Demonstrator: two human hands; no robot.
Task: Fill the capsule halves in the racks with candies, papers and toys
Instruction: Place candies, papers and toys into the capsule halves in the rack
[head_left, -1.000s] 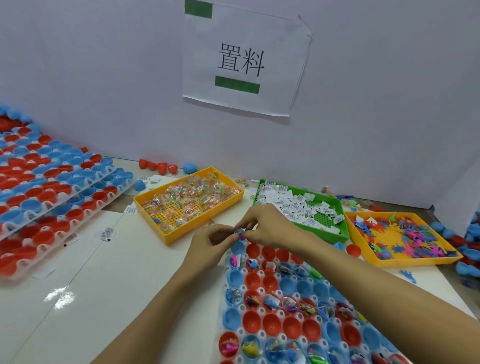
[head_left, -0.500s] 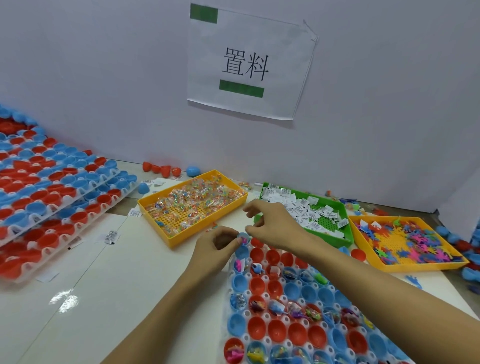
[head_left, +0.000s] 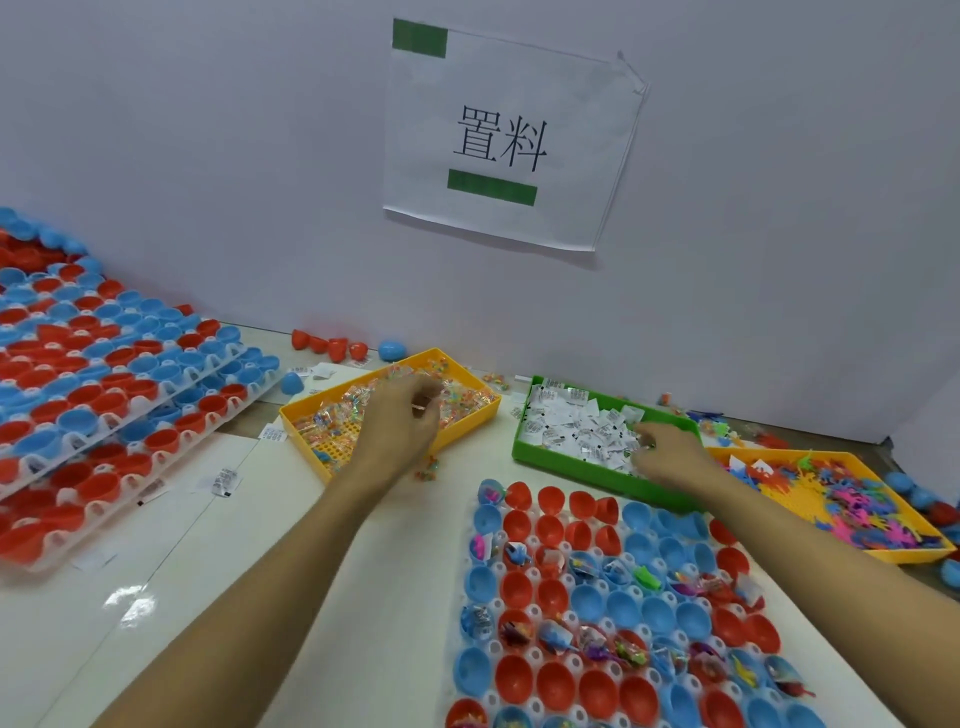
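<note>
The rack (head_left: 574, 662) of red and blue capsule halves lies in front of me; several halves hold candies, papers and toys. My left hand (head_left: 400, 421) hovers over the yellow candy tray (head_left: 467, 421), fingers curled round a wrapped candy. My right hand (head_left: 670, 452) reaches into the green tray (head_left: 561, 467) of white paper slips, fingertips curled down and pinching among the slips. The yellow toy tray (head_left: 893, 553) with colourful plastic toys stands at the right.
Stacked racks (head_left: 104, 395) of capsule halves fill the left side. Loose red halves (head_left: 332, 345) and a blue capsule (head_left: 389, 351) lie by the wall. A stray candy (head_left: 428, 473) and paper slips (head_left: 223, 480) lie on the table. A paper sign (head_left: 509, 135) hangs on the wall.
Both hands left the rack's far left corner. The left went forward to the candy tray, the right went right into the paper tray.
</note>
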